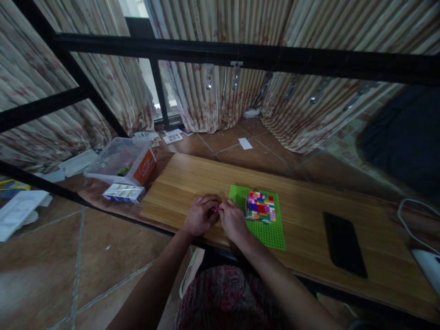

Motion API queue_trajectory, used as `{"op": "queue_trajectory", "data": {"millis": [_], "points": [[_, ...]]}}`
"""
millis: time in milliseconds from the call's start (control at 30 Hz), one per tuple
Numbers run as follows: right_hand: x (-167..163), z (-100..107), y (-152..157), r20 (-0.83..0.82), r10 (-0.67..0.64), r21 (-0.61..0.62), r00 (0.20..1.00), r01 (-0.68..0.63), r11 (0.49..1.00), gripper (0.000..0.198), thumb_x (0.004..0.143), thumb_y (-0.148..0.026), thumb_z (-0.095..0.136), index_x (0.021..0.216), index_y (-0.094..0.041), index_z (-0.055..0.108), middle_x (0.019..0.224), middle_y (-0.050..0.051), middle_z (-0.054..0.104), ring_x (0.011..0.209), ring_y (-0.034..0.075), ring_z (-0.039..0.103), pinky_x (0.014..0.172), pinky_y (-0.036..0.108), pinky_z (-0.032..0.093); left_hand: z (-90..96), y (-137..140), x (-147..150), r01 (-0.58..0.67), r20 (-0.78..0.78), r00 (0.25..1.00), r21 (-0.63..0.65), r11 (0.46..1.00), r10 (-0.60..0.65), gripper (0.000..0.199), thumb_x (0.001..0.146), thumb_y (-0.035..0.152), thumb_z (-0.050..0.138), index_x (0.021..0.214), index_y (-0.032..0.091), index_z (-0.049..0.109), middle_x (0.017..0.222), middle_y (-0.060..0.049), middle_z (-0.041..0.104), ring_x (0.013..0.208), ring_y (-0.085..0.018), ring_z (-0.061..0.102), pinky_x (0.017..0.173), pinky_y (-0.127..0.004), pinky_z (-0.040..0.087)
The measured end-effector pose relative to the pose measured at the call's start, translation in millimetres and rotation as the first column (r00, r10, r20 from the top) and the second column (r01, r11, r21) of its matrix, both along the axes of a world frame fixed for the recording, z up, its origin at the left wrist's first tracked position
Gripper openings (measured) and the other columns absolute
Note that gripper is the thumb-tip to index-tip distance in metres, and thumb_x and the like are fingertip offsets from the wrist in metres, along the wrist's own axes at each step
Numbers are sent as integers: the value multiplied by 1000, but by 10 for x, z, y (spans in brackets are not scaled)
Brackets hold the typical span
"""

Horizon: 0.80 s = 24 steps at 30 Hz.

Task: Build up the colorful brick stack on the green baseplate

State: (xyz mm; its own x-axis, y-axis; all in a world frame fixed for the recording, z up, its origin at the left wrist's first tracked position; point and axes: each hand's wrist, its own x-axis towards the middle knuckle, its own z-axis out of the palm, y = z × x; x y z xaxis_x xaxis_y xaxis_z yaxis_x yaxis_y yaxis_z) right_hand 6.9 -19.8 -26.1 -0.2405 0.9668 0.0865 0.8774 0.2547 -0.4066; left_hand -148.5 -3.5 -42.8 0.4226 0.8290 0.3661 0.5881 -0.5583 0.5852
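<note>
In the head view my left hand (200, 216) and my right hand (233, 221) meet fingertip to fingertip just left of a green baseplate (263, 236). Between the fingers shows a small pink toy brick (216, 208), pinched by my left hand. A bit of red at my right fingertips looks like another small brick, mostly covered by the fingers. On the baseplate stands a low block built of many coloured bricks (261, 207), close to the right of my right hand.
The wooden tabletop (192, 176) carries a black phone-like slab (344, 244) on the right. Left of it stand a clear plastic bin (110, 158) with a few green pieces and a small white-blue box (123, 193). A black metal bar (192, 49) crosses above.
</note>
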Motion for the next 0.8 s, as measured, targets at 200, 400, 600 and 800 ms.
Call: {"op": "queue_trajectory", "data": {"millis": [200,400,600,800], "points": [[97,-5,-67,-54,-18,21,998,19,1000,14,92,-16,49,83,-18,59,86,7,63,84,19,59,77,29,44,5,-14,-9,6,3,1000,-12,1000,-6,20,84,28,60,103,22,66,121,-6,64,114,-22,56,98,-40,42],[66,-42,-53,-99,14,37,995,-10,999,13,91,-13,51,81,-18,59,85,6,63,83,19,59,76,29,44,-35,-12,-34,0,-41,999,-2,1000,0,17,87,31,57,97,25,69,120,-5,66,109,-22,58,97,-42,41],[-44,-89,-35,-108,-33,42,994,38,998,15,90,-10,49,83,-17,60,86,8,63,82,20,59,76,31,46,-66,9,-42,-18,-59,998,49,999,21,16,90,28,53,94,23,67,111,-5,70,106,-19,60,101,-42,37],[-109,-95,-51,-127,-56,56,990,64,996,18,90,-8,45,85,-16,60,87,10,64,84,21,58,77,32,47,-34,10,-44,-37,-59,997,66,997,40,15,90,29,53,91,24,68,104,-3,72,101,-18,62,102,-43,34]]}}
